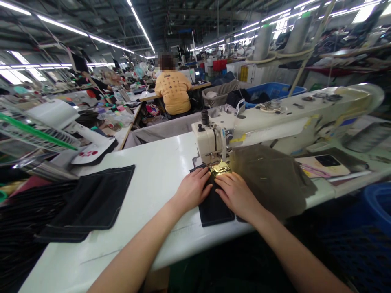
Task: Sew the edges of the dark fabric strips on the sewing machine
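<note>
A piece of black fabric [215, 209] lies under the head of a white sewing machine [204, 136], its near end at the table edge. My left hand [192, 188] rests flat on the fabric's left side, fingertips close to the brass-coloured plate [220, 168] by the needle. On the right side of the same piece lies my right hand [236, 192], its fingers stretched out and touching the plate's near edge. Both thumbs point inward over the cloth, with a gap between them. The fabric under the needle is partly hidden by my fingers.
Stitched black fabric pieces [97, 199] are stacked on the white table [149, 175] at left, beside a darker pile [24, 224]. A white fan [88, 142] stands behind them. A phone [325, 162] lies right of the machine. Ahead, a person in yellow [173, 91] sits facing away.
</note>
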Motion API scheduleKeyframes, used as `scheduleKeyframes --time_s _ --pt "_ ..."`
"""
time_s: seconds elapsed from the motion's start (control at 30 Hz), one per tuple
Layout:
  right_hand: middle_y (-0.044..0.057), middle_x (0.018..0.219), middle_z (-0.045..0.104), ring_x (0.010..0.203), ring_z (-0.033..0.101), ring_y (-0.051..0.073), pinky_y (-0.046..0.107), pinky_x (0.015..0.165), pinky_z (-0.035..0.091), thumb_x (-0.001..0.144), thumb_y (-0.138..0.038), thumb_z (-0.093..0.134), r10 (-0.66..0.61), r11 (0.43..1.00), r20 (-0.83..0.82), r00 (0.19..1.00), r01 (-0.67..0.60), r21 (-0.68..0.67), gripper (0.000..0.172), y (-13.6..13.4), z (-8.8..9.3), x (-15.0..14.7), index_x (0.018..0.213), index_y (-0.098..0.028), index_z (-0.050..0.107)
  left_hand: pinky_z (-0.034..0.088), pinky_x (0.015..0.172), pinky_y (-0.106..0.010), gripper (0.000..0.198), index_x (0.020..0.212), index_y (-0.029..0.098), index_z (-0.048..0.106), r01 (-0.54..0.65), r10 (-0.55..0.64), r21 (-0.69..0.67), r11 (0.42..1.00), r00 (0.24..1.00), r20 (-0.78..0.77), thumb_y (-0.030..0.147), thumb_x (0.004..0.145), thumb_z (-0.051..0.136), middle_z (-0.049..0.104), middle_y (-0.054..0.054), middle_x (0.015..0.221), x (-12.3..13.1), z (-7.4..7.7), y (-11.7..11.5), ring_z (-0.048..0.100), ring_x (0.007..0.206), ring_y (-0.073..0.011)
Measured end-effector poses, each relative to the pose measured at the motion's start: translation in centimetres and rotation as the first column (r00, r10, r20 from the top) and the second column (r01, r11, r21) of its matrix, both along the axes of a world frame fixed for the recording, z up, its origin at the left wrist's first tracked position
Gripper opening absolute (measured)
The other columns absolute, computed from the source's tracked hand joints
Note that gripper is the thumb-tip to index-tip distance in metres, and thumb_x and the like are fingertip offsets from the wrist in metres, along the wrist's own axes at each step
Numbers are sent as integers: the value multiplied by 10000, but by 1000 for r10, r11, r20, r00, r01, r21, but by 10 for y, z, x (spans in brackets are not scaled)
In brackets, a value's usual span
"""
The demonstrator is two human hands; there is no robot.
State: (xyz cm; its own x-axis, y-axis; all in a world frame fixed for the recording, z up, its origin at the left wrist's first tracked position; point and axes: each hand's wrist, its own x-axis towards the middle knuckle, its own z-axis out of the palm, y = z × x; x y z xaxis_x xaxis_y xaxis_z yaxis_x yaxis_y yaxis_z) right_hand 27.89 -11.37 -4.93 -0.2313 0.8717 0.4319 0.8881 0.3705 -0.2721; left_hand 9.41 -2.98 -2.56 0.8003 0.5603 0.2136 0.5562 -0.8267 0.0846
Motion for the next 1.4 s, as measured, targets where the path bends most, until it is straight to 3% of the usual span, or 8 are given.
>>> scheduleKeyframes --time_s 0.63,0.77,0.83,0.9,0.97,1.03,1.17,1.4 --pt "108 1220 680 1142 596 261 534 1074 409 967 -203 518 -14 999 29 999 13 40 247 -17 -4 0 1158 -190 674 385 1151 -454 524 1431 132 471 -59 59 -8 998 997 -56 427 998 472 438 -164 1532 -17 -10 -10 429 1414 -280" --pt "97 1166 703 1094 618 258 527 1059 418 983 -208 477 -37 997 15 999 35 75 252 -29 -9 5 1111 -206 695 350 1166 -475 526 1449 169 448 -36 34 -40 999 998 -59 425 991 487 434 -137 1541 -39 -3 -27 405 1428 -273" --pt "96 1152 708 1068 625 257 522 1046 428 992 -217 459 -38 995 3 999 38 88 264 -32 -13 7 1104 -201 697 367 1148 -470 527 1438 174 456 -108 107 -29 994 994 -22 441 985 496 477 -138 1505 -46 6 -38 435 1399 -273" --pt "97 1151 709 1059 628 258 518 1044 430 999 -229 449 -32 995 -12 999 33 95 271 -32 -17 7 1108 -191 695 451 1050 -443 464 1324 145 554 -319 319 -4 948 948 -5 457 987 482 596 -156 1348 -49 17 -49 548 1261 -286" --pt "96 1159 707 1063 628 257 514 1047 430 1001 -237 450 -20 996 -25 999 22 89 272 -32 -18 7 1115 -184 691 516 882 -413 427 1090 129 656 -541 540 8 841 838 -72 491 989 452 676 -152 1088 -48 26 -58 636 1046 -295" --pt "93 1164 706 1067 626 255 512 1049 432 1000 -239 455 -13 997 -34 999 16 76 269 -32 -17 8 1121 -182 689 512 758 -392 451 908 141 667 -646 635 1 763 750 -185 531 976 451 670 -134 919 -47 32 -63 653 908 -298" --pt "90 1175 703 1072 621 256 514 1054 428 997 -246 462 -18 998 -43 999 20 56 268 -32 -16 10 1125 -191 691 452 675 -344 377 833 163 638 -657 618 -124 743 746 -249 502 950 522 665 -107 877 -46 28 -64 649 817 -267" --pt "90 1197 696 1095 606 264 515 1067 413 996 -258 464 -15 1000 -57 998 16 17 275 -34 -13 12 1134 -197 694 333 608 -285 278 700 200 536 -624 665 -374 686 746 -24 380 892 625 618 -23 732 -49 9 -57 558 667 -180"
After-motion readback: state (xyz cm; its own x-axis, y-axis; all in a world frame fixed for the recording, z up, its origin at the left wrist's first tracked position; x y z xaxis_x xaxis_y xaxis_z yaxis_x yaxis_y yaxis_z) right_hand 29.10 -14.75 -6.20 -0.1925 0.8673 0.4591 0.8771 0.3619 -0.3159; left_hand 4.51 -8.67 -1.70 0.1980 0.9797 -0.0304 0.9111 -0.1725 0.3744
